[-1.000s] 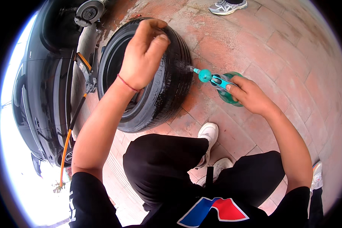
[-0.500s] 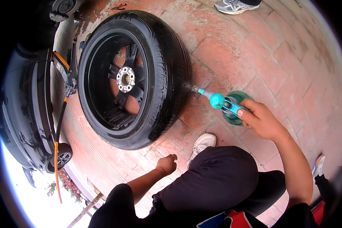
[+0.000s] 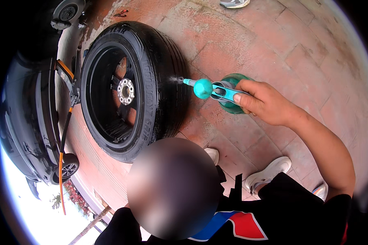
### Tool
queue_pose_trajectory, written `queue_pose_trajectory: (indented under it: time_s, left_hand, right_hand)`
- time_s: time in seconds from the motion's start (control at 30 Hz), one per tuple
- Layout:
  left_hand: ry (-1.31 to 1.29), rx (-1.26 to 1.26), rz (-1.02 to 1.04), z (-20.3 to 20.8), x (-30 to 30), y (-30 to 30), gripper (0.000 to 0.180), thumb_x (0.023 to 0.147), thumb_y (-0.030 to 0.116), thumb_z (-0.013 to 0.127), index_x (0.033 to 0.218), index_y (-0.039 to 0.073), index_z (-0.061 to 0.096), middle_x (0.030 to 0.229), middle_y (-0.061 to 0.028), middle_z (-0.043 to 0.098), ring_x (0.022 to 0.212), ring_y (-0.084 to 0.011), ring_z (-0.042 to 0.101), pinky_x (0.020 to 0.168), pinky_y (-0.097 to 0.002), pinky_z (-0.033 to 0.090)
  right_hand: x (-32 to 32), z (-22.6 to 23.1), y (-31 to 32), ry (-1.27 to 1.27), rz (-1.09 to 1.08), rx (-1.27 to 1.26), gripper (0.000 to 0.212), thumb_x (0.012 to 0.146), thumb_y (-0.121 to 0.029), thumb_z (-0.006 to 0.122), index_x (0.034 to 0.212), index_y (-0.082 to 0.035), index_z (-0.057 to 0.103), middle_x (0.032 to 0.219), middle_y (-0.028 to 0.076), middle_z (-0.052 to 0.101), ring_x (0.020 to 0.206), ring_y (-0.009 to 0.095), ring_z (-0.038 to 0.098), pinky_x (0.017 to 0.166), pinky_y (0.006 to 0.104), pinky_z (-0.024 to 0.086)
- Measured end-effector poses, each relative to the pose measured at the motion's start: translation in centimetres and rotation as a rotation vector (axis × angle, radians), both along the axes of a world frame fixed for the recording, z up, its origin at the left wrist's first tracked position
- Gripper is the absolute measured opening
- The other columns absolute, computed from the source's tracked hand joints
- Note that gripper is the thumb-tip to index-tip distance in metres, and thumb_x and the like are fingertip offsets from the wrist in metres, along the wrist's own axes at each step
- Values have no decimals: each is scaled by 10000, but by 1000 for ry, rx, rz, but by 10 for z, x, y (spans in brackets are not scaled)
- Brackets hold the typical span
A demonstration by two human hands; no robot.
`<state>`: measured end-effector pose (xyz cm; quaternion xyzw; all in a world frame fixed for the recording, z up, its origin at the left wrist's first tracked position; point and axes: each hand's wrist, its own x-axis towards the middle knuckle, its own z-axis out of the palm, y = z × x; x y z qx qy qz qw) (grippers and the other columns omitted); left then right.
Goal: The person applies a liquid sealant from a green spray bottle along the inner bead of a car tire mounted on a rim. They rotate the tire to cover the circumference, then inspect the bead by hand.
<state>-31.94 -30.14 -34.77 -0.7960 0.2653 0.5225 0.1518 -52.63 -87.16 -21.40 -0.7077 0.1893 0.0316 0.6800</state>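
Note:
My right hand (image 3: 265,100) is wrapped round the teal handle of a pump spray bottle (image 3: 233,77) with a green tank and a round knob. Its nozzle (image 3: 188,81) points left at the tread of a black tyre (image 3: 167,57), a short gap away, and a fine mist shows between them. Wet, shiny patches cover the tyre. It is mounted on a black spoked wheel with a silver hub (image 3: 126,91). A round blurred patch at the lower middle hides my left hand; only my left sleeve (image 3: 117,226) shows beside it.
Reddish paving (image 3: 249,45) surrounds the tyre. A black car (image 3: 30,118) stands at the left, next to a jack (image 3: 70,87) with a long orange-and-black handle (image 3: 61,167). Red-handled pliers (image 3: 121,13) lie at the far side. Another person's shoe (image 3: 235,3) is at the top edge.
My right hand has carried the spray bottle left and farther forward, with mist still leaving the nozzle. The view has shifted, and my left hand, seen before with curled fingers, is now hidden.

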Motion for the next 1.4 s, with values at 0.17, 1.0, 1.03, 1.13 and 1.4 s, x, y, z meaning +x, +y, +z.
queue_pose_trajectory:
  time_s: [0.17, 1.0, 1.03, 1.13, 1.4]
  left_hand:
    - [-32, 94, 243, 56, -61, 34, 401, 893, 190, 647, 1284, 112, 605, 1134, -156, 678, 997, -284, 672, 868, -372, 535]
    - [-71, 31, 435, 95, -131, 20, 441, 864, 76, 678, 1297, 80, 600, 1057, -100, 643, 837, -159, 613, 795, -292, 506]
    - [-72, 15, 433, 94, -125, 13, 442, 863, 72, 679, 1298, 79, 600, 1054, -98, 641, 831, -154, 611, 792, -289, 505]
    - [-69, -65, 434, 87, -103, -9, 449, 859, 58, 683, 1300, 75, 599, 1045, -91, 637, 812, -139, 603, 784, -279, 501]
    - [-9, -461, 518, 84, -15, -80, 466, 850, 22, 693, 1304, 65, 597, 1020, -73, 626, 760, -99, 584, 760, -254, 492]
  right_hand:
    - [8, -24, -15, 106, 95, -62, 348, 1047, -344, 549, 946, -12, 573, 711, 34, 558, 644, 117, 512, 580, 309, 440]
    - [-9, -14, -6, 61, -103, -43, 425, 1007, -444, 523, 932, -36, 618, 715, 5, 535, 576, 95, 486, 508, 290, 408]
    - [-10, -18, -4, 41, -101, -35, 419, 1012, -436, 530, 928, -34, 616, 710, 3, 539, 578, 95, 488, 514, 287, 411]
    - [-9, -21, -3, -49, 5, -146, 400, 1025, -407, 545, 916, -28, 609, 697, 3, 548, 582, 92, 490, 521, 279, 412]
    - [-6, 0, 17, 1, -23, 76, 399, 1050, -372, 528, 941, 3, 610, 719, 40, 592, 613, 120, 525, 564, 294, 450]
